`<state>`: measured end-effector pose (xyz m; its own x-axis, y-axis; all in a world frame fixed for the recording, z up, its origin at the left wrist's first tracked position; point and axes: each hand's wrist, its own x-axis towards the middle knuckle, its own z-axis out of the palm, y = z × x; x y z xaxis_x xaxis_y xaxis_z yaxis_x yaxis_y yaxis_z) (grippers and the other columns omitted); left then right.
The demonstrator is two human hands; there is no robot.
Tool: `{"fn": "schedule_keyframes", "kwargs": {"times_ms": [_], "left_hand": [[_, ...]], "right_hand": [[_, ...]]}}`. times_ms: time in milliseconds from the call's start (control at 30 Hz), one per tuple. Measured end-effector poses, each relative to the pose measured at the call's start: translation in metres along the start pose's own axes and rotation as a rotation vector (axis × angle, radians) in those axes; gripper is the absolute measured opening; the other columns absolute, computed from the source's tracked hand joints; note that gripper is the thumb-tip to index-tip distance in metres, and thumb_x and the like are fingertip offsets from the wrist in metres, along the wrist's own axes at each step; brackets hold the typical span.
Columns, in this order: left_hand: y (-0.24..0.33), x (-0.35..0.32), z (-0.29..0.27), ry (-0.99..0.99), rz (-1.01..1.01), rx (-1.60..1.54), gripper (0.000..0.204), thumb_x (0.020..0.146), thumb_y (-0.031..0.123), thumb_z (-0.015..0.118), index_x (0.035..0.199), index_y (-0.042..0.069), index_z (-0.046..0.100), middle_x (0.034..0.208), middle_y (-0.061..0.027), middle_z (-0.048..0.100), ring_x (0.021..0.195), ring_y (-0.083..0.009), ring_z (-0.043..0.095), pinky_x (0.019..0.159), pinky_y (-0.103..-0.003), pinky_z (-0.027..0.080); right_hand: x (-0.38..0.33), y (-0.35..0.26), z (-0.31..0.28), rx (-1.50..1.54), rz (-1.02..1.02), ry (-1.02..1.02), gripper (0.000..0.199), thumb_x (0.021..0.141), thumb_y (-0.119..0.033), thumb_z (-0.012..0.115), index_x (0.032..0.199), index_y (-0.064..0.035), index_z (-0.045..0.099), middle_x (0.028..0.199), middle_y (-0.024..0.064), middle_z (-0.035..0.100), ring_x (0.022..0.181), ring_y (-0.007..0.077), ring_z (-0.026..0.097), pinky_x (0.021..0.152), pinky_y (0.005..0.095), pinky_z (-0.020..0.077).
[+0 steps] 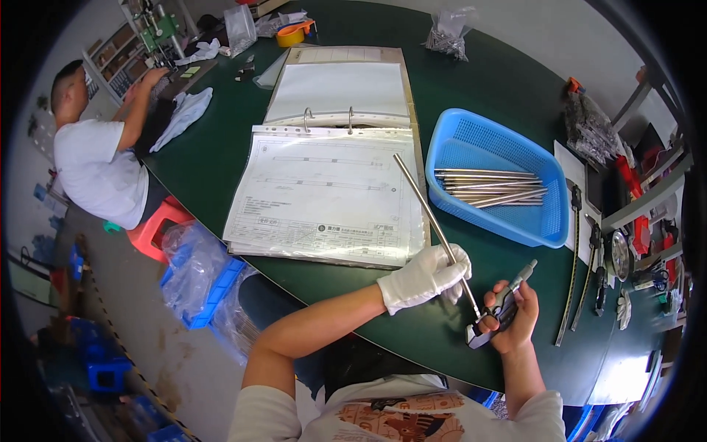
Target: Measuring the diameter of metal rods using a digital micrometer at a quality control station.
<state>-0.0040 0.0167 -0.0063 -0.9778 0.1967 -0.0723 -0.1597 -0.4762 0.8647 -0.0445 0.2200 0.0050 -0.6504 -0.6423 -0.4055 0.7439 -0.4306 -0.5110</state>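
My left hand [427, 278], in a white glove, is closed around a long, thin metal rod [423, 197] that slants from upper left to lower right. Bare, my right hand [519, 318] grips a micrometer [504, 308] with a dark frame and a silver thimble. The rod's lower end lies at the micrometer's jaws; whether they touch it I cannot tell. Beyond my hands stands a blue perforated basket [442, 132], where several similar metal rods [490, 186] lie in a pile. Left of the basket, an open ring binder [324, 195] shows a technical drawing in a clear sleeve.
Calipers [574, 250] and other tools lie along the right side of the green table [294, 276]. Yellow tape [291, 35] and bagged parts [449, 37] sit at the back. Another person [103, 155] works at the left, near a red stool [158, 228] and a blue crate [213, 295].
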Motion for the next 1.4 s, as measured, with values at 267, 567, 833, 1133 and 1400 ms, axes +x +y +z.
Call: {"fn": "schedule_keyframes", "kwargs": {"times_ms": [267, 567, 833, 1133, 1400], "left_hand": [[-0.005, 0.003, -0.005, 0.042, 0.076, -0.001, 0.013, 0.088, 0.016, 0.045, 0.083, 0.004, 0.048, 0.062, -0.0024, 0.052, 0.054, -0.0081, 0.053, 0.051, -0.021, 0.047], [-0.002, -0.003, 0.001, 0.028, 0.011, -0.026, 0.011, 0.086, 0.013, 0.048, 0.085, 0.002, 0.049, 0.067, -0.0043, 0.053, 0.057, -0.0079, 0.053, 0.054, -0.021, 0.047], [0.002, -0.009, 0.003, -0.192, -0.013, 0.041, 0.011, 0.085, 0.007, 0.047, 0.092, 0.001, 0.053, 0.078, -0.0042, 0.055, 0.067, -0.0084, 0.054, 0.062, -0.021, 0.046], [0.004, -0.009, 0.001, -0.291, -0.088, 0.101, 0.021, 0.089, 0.015, 0.042, 0.096, 0.000, 0.055, 0.087, -0.0064, 0.053, 0.076, -0.0118, 0.053, 0.069, -0.025, 0.044], [0.006, -0.008, -0.004, -0.331, -0.062, 0.066, 0.024, 0.089, 0.017, 0.041, 0.098, -0.001, 0.055, 0.089, -0.0067, 0.054, 0.078, -0.0120, 0.052, 0.072, -0.025, 0.043]], "right_hand": [[0.001, 0.006, 0.012, -0.349, -0.043, -0.045, 0.022, 0.067, 0.005, 0.059, 0.084, -0.0015, 0.049, 0.070, 0.0137, 0.057, 0.044, 0.0163, 0.049, 0.043, 0.0285, 0.0426], [-0.003, 0.005, 0.012, -0.350, -0.017, -0.008, 0.020, 0.066, 0.006, 0.059, 0.082, -0.0012, 0.048, 0.067, 0.0136, 0.055, 0.043, 0.0178, 0.050, 0.043, 0.0301, 0.0426], [-0.001, 0.002, 0.009, -0.248, 0.020, -0.020, 0.021, 0.064, 0.005, 0.057, 0.082, -0.0012, 0.047, 0.068, 0.0149, 0.054, 0.043, 0.0196, 0.049, 0.042, 0.0311, 0.0421], [-0.001, -0.001, 0.008, -0.218, 0.020, -0.007, 0.021, 0.065, 0.004, 0.056, 0.083, -0.0013, 0.047, 0.068, 0.0147, 0.054, 0.044, 0.0190, 0.049, 0.043, 0.0311, 0.0432], [0.000, 0.006, 0.009, -0.309, -0.050, 0.002, 0.022, 0.066, 0.003, 0.057, 0.084, -0.0012, 0.046, 0.069, 0.0144, 0.054, 0.044, 0.0190, 0.050, 0.043, 0.0315, 0.0445]]}}
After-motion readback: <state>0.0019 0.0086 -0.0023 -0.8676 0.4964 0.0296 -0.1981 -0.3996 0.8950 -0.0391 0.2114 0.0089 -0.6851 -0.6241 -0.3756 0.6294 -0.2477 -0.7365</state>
